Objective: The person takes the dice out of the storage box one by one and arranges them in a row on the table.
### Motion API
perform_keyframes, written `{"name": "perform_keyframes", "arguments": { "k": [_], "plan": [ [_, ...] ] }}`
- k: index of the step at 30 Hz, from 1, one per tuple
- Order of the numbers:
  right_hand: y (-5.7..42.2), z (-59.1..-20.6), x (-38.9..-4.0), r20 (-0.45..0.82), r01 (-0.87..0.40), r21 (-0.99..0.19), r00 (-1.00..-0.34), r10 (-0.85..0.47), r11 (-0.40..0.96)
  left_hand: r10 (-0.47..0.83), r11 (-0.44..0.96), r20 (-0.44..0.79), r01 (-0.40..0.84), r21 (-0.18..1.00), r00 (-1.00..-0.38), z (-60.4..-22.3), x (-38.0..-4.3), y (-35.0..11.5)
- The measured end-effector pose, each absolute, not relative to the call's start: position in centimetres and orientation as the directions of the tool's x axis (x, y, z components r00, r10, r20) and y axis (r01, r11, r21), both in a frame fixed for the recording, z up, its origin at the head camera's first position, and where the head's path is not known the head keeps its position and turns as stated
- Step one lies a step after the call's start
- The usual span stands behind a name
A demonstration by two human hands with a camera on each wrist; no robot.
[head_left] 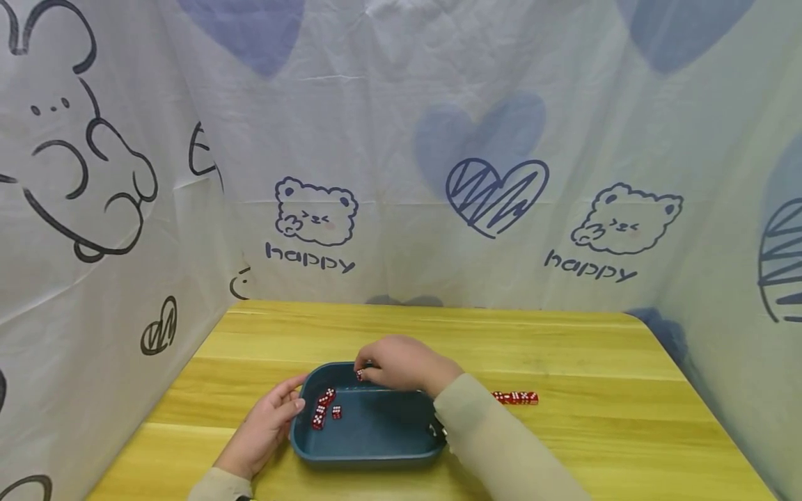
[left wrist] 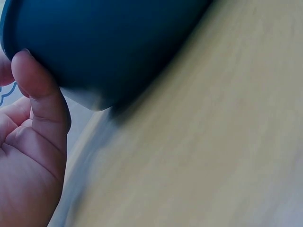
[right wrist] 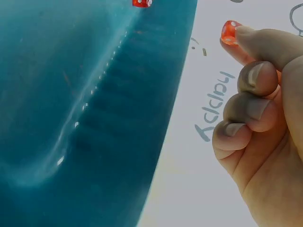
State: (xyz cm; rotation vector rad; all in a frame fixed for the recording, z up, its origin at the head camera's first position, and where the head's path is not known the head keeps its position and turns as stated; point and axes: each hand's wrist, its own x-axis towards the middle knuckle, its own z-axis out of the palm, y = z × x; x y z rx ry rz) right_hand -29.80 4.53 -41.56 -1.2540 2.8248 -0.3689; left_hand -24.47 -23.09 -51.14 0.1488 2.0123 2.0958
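printed cloth backdrop (head_left: 388,139) is hanging behind a yellow worktop (head_left: 595,369). one blue tray (head_left: 363,459) is resting there; left hand (head_left: 266,421) is gripping its left rim. right hand (head_left: 401,363), its fingers pinching one red die (head_left: 360,375), is hovering near the tray's far rim; loose dice (head_left: 319,419) are lying inside, left. hazards: a loosening pinch is risking the die dropping outside; right sleeve (head_left: 501,445), passing close, is risking a knock to the dice row (head_left: 520,398).
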Motion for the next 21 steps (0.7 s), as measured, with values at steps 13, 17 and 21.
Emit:
{"name": "perform_keyframes", "arguments": {
  "k": [13,17,21],
  "plan": [
    [6.7,-40.8,-29.4,0.074,-0.708,-0.211,-0.699,-0.712,0.674,0.243,-0.027,-0.076,-0.085,0.996,-0.967,-51.1,-24.7,-23.0],
    [7.5,-40.7,-29.2,0.074,-0.672,-0.251,-0.731,-0.679,0.696,0.250,-0.017,-0.069,-0.076,0.997,-0.966,-51.2,-24.8,-23.0],
    [8.3,-40.7,-29.1,0.077,-0.652,-0.280,-0.747,-0.661,0.704,0.243,-0.014,-0.075,-0.081,0.997,-0.967,-51.4,-24.9,-23.2]
  ]
}}
